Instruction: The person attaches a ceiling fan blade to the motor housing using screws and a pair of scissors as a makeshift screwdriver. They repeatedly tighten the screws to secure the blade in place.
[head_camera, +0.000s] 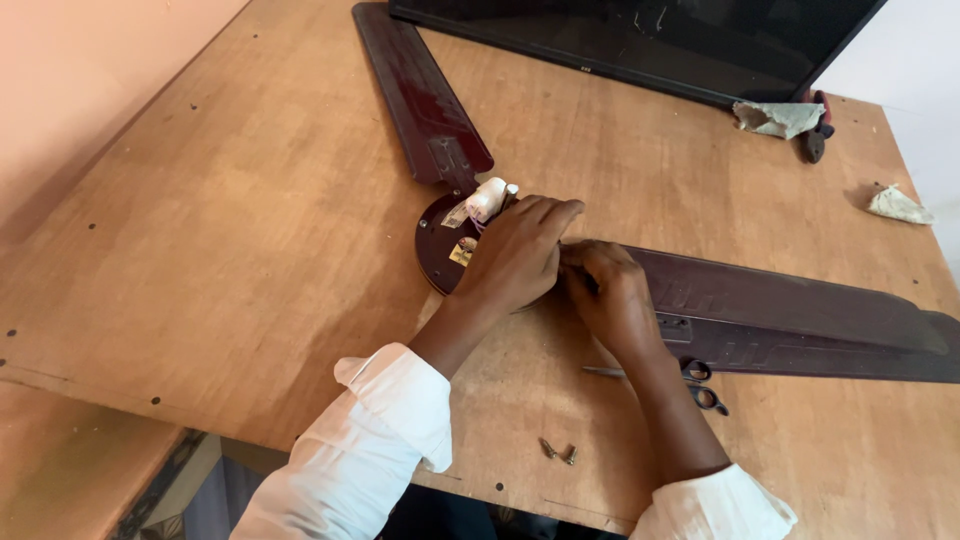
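A dark maroon ceiling fan (450, 235) lies flat near the middle of the plywood counter (250, 250), its round motor hub partly hidden under the hands. The hub shows a glossy brown rim, a small yellow label and a white cylindrical capacitor (487, 198) with wires on top. One fan blade (420, 95) runs up and away towards the far edge; two more blades (800, 315) stretch to the right, nearly side by side, with raised pressed ribs near their roots.

The left hand (515, 255) lies curled over the hub, fingers bent down onto it and pressing it. The right hand (610, 295) is just beside it, touching it, fingers pinched narrowly together at the root of the nearer right blade; what they pinch is too small to tell.

A pair of scissors (690, 378) lies under the right forearm, and two small screws (558, 452) lie near the counter's front edge. Farther off are a black flat screen (640, 40), a crumpled rag (778, 118) and a paper scrap (898, 205).
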